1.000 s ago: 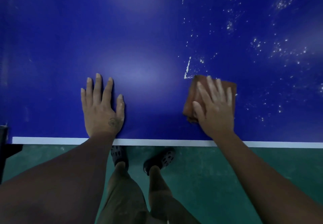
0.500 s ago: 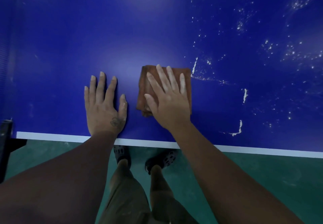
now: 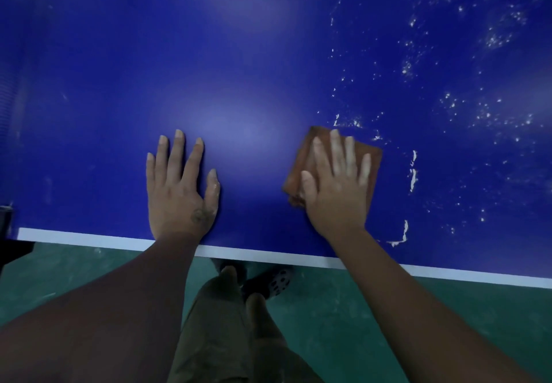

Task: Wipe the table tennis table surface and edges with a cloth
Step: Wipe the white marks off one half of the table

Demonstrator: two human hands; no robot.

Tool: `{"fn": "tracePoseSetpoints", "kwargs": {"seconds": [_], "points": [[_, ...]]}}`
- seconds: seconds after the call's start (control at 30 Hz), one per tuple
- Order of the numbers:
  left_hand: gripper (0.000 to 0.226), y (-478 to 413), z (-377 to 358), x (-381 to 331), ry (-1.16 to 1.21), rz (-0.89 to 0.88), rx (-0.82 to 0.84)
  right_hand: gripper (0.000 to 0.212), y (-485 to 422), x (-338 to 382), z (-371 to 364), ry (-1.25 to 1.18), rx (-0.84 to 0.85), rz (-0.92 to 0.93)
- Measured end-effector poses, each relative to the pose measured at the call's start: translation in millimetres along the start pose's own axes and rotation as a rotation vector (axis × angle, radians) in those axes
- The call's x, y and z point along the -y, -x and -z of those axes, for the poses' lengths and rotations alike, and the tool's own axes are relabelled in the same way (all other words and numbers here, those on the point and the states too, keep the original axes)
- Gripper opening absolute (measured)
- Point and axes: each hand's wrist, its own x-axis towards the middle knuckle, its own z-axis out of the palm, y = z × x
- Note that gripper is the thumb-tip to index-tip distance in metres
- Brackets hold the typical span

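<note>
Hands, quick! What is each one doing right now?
Left hand: open, flat on the table, holding nothing.
Right hand: open, straight fingers pressing the brown cloth onto the table.

Place: an indoor games or sports room.
Table: a blue table tennis table (image 3: 239, 54) with a white edge line (image 3: 89, 237) fills most of the view.
Floor: smooth green floor (image 3: 448, 308) lies below the table's edge.
Light: dim, with soft glare on the tabletop.
</note>
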Motion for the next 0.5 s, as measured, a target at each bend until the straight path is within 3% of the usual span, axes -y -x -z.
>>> {"fn": "tracePoseSetpoints", "kwargs": {"seconds": [0.13,0.27,0.5], "points": [[0.06,-0.8,-1.0,2.3,-0.014,-0.012,0.0,0.06,-32.7,54.5,-5.2,-0.077,-0.04,0.161],[0.06,-0.7,-5.1,5.5,-0.019,-0.012,0.003,0.06,-64.2,32.3,-3.9,-0.106,-0.028,0.21],[0.061,-0.9,-4.1,5.6,-0.015,0.001,0.023,0.065,-55.1,-69.6,15.8,-0.029,0.022,-0.111]]}}
